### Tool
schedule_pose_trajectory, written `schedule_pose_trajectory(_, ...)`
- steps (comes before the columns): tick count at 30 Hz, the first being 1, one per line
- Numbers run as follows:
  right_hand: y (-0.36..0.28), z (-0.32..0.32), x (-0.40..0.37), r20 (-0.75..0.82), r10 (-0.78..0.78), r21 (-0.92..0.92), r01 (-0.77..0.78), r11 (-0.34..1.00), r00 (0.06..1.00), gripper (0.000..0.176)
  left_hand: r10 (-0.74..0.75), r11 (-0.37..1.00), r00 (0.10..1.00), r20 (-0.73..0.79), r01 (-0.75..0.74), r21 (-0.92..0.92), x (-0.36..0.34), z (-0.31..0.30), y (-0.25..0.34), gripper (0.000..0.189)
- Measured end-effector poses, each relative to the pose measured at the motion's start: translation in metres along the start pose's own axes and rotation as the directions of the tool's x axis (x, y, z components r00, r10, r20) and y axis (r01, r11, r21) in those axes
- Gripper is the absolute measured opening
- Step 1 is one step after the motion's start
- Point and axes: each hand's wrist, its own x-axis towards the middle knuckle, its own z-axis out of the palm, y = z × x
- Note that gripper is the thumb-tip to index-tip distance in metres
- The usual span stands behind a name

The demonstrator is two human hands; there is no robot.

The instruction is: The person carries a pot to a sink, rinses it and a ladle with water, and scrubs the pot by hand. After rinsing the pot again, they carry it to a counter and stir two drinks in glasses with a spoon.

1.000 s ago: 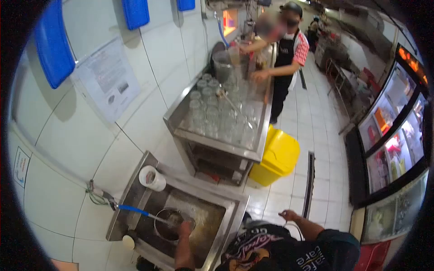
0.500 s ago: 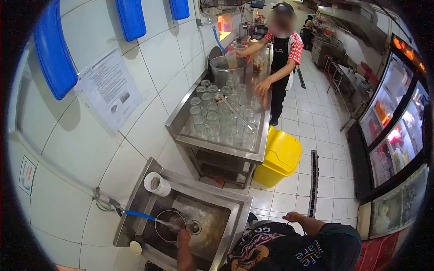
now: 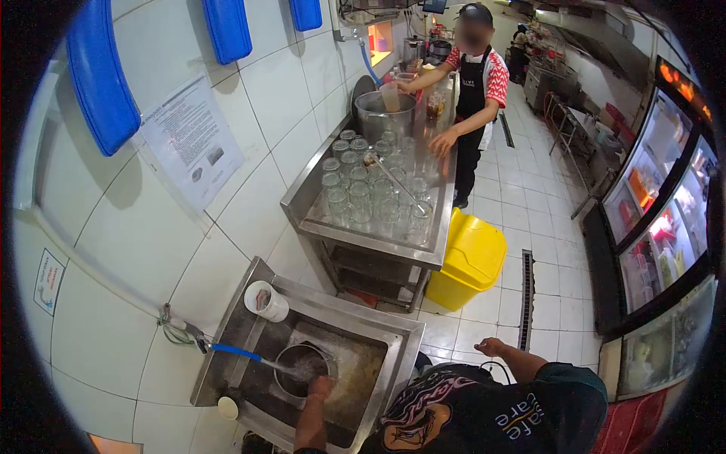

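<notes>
My left hand (image 3: 321,387) is closed at the near rim of a round metal pot (image 3: 280,382) in the steel sink (image 3: 370,378). Water sprays into the pot from a blue hose (image 3: 236,351) on the wall tap; the pot's contents are blurred by the splashing. The pot sits over the spot of the sink drain. My right hand (image 3: 490,346) hangs in the air right of the sink, fingers loosely curled, and I see nothing in it. A white tub (image 3: 271,304) with something inside stands on the sink's back left corner.
Beyond the sink, a steel table (image 3: 363,233) holds many upturned glass mugs (image 3: 359,189), a ladle (image 3: 397,184) and a large pot (image 3: 384,121). A co-worker (image 3: 473,83) there holds a plastic jug (image 3: 390,98). A yellow bin (image 3: 467,261) stands beside the table.
My left hand and the pot have shifted right in the sink, and the pot now covers the drain. My right hand stays about where it was.
</notes>
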Motion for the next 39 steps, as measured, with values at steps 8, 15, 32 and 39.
schedule_pose_trajectory(8, -0.013, 0.003, 0.010, 0.079, -0.065, -0.068, 0.070, 0.995, 0.995, 0.060, 0.263, 0.940, 0.894, -0.362, -0.321, -0.112, 0.041, -0.008, -0.078, 0.037)
schedule_pose_trajectory(15, -0.024, -0.010, 0.012, -0.035, -0.070, 0.071, 0.072, 0.995, 0.997, 0.063, 0.596, 0.736, 0.695, -0.403, -0.673, -0.073, -0.056, -0.088, -0.017, 0.037)
schedule_pose_trajectory(32, 0.050, 0.040, 0.068, 0.080, -0.201, 0.501, 0.135, 0.855, 0.976, 0.043, -0.330, 0.046, 0.896, -0.298, -0.300, -0.953, -0.166, -0.124, 0.014, 0.048)
schedule_pose_trajectory(39, 0.008, 0.024, 0.033, 0.125, -0.100, 0.532, 0.018, 0.846, 0.987, 0.039, -0.088, -0.241, 0.987, -0.132, -0.149, -0.959, -0.185, -0.139, 0.038, 0.054)
